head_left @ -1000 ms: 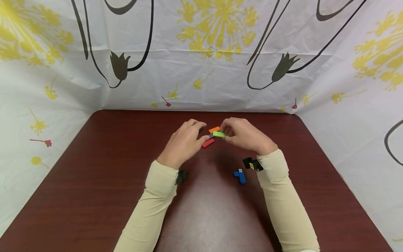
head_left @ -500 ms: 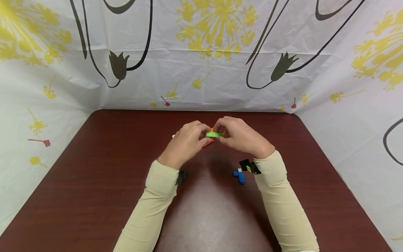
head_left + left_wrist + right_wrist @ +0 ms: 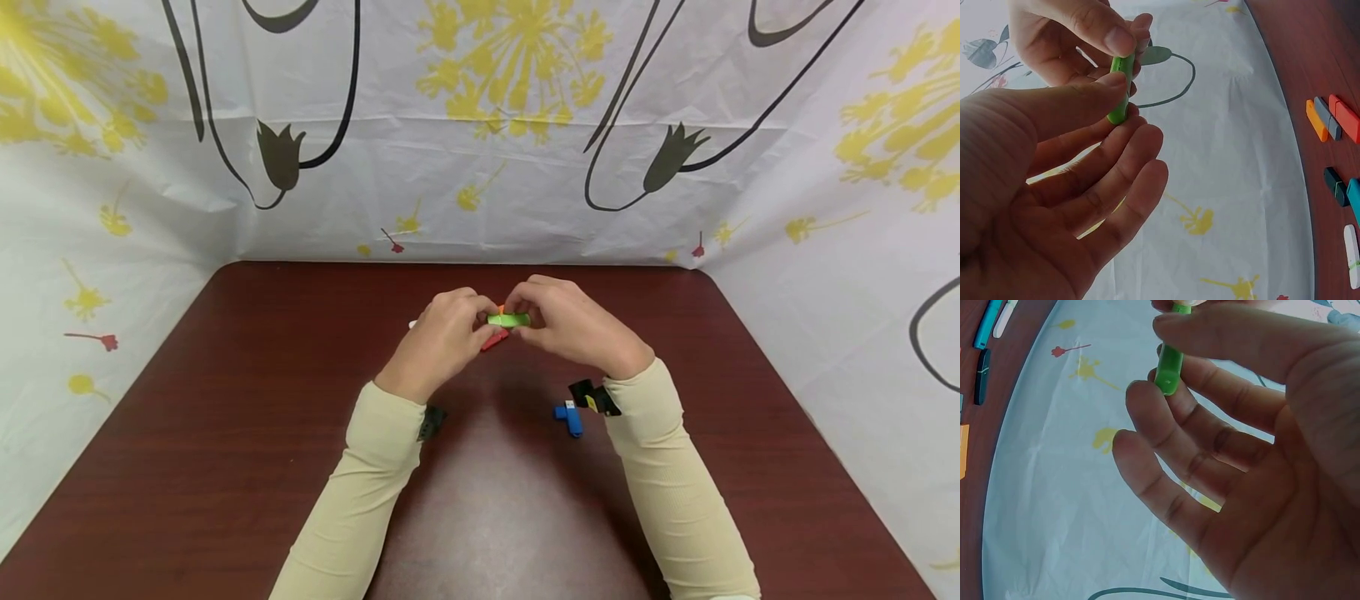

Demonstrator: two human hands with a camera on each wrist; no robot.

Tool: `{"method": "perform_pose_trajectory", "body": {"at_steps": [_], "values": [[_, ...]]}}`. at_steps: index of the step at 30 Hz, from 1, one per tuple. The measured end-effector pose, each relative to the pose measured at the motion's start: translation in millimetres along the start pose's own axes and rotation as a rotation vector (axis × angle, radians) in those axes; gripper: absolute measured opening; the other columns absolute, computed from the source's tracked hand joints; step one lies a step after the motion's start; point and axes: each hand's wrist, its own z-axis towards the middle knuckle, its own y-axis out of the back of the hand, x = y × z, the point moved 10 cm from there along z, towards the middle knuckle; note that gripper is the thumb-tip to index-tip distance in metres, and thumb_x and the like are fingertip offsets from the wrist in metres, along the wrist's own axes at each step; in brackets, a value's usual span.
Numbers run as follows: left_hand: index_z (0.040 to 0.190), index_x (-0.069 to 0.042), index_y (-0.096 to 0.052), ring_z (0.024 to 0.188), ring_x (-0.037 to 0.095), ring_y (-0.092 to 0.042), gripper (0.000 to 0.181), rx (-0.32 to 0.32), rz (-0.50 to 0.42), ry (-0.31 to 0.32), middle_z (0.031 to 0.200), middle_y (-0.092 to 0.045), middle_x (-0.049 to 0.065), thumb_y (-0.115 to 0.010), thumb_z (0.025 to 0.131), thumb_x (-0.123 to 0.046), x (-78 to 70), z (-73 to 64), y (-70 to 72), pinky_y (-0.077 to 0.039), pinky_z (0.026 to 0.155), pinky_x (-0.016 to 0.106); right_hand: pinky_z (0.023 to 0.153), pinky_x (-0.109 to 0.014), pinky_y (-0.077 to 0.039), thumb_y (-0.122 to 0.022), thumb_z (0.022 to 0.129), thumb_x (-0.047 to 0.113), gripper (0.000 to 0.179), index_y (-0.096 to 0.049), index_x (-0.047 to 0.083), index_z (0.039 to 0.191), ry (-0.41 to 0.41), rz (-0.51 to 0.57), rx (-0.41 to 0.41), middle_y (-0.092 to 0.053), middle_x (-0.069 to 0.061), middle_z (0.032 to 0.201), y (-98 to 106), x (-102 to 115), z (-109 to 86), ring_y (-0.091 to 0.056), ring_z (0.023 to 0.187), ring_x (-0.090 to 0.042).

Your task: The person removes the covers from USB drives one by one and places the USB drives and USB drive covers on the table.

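Observation:
Both hands hold one green USB stick (image 3: 509, 320) above the far middle of the table. My left hand (image 3: 441, 343) pinches its left end between thumb and fingers. On the other end, the thumb and index finger of my right hand (image 3: 573, 325) grip it. A thin seam crosses the stick between the two grips. In the left wrist view the stick (image 3: 1119, 115) stands lengthwise between the two thumbs. The right wrist view shows its rounded end (image 3: 1167, 378), with the other fingers of that hand spread loosely below.
On the table lie orange (image 3: 1317, 120), grey (image 3: 1327, 117), red (image 3: 1345, 119), black (image 3: 1335, 186), teal (image 3: 1354, 197) and white (image 3: 1352, 256) sticks. Nearer, by the right wrist, lies a blue USB stick (image 3: 574, 421), its metal plug showing. A patterned sheet (image 3: 480, 225) walls the table.
The right hand has brought the green stick left to the left hand, whose fingers have closed on its free end. Over the last half second both hands stay nearly still.

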Motion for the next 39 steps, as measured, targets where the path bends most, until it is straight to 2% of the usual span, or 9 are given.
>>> {"method": "perform_pose_trajectory", "body": {"at_steps": [7,15,21,30,39], "values": [[0.114,-0.003,-0.082,0.091,0.020,-0.070,0.018,-0.007,0.016,-0.042,0.104,-0.074,0.009,-0.081,0.098,-0.012,-3.7,0.1,-0.6,-0.061,0.080,0.030,0.077,-0.034,-0.055,-0.083,0.094,0.007,0.016,-0.077,0.009,0.109,0.014,-0.003,-0.006,-0.070,-0.003,0.100,2.0,0.7,-0.8,-0.063,0.083,-0.017],[0.114,-0.003,-0.083,0.090,0.019,-0.071,0.019,-0.024,0.030,-0.086,0.103,-0.075,0.008,-0.082,0.098,-0.012,-7.6,0.0,1.4,-0.061,0.079,0.029,0.080,-0.037,-0.056,-0.083,0.094,0.005,0.016,-0.078,0.008,0.109,0.027,0.002,-0.004,-0.072,-0.004,0.101,3.5,0.5,-1.5,-0.067,0.087,-0.021],[0.113,-0.004,-0.084,0.088,0.017,-0.072,0.019,-0.045,0.034,-0.074,0.102,-0.077,0.007,-0.084,0.096,-0.012,-5.9,-0.6,3.3,-0.061,0.076,0.028,0.082,-0.038,-0.057,-0.083,0.094,0.006,0.016,-0.077,0.009,0.109,0.012,0.010,0.003,-0.073,-0.004,0.103,3.0,-0.8,-2.0,-0.069,0.089,-0.022],[0.113,-0.003,-0.083,0.088,0.019,-0.071,0.018,-0.024,0.022,-0.075,0.102,-0.077,0.008,-0.083,0.096,-0.011,-7.3,0.0,2.9,-0.061,0.077,0.028,0.082,-0.039,-0.056,-0.083,0.094,0.006,0.015,-0.076,0.009,0.108,0.025,0.008,0.008,-0.073,-0.005,0.102,4.2,-0.7,-3.2,-0.070,0.090,-0.026],[0.115,-0.003,-0.083,0.089,0.018,-0.072,0.020,-0.008,0.024,-0.064,0.104,-0.078,0.008,-0.083,0.097,-0.012,-6.0,-0.2,1.4,-0.062,0.078,0.028,0.082,-0.038,-0.056,-0.084,0.093,0.005,0.017,-0.076,0.009,0.108,0.038,-0.001,0.007,-0.072,-0.004,0.101,3.3,-1.4,-3.0,-0.068,0.088,-0.020]]}}
